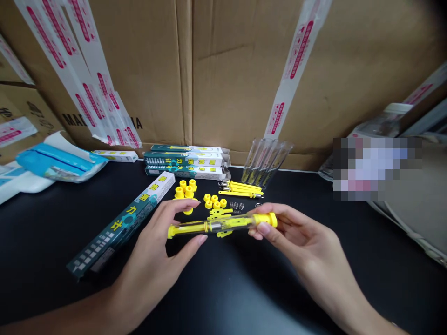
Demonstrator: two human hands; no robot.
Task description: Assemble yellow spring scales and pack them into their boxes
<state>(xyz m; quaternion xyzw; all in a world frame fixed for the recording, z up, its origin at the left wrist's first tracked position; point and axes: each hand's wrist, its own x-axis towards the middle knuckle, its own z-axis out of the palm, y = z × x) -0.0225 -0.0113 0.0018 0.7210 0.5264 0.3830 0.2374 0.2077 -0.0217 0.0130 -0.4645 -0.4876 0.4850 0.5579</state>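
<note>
1. One head-worn camera looks forward and down from the person's own viewpoint.
2. It views the left hand and right hand from close above the black table.
3. Cardboard cartons fill the frame's upper half.

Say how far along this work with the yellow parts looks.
Done: the clear tube has yellow caps at both ends. In hand: the left hand and right hand hold it. Left lying: loose yellow caps, springs, yellow clips and more clear tubes.

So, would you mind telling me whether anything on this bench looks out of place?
One long green box lies diagonally by the left hand holding the clear tube, apart from the three boxes lined up behind it, so it looks misplaced.
</note>
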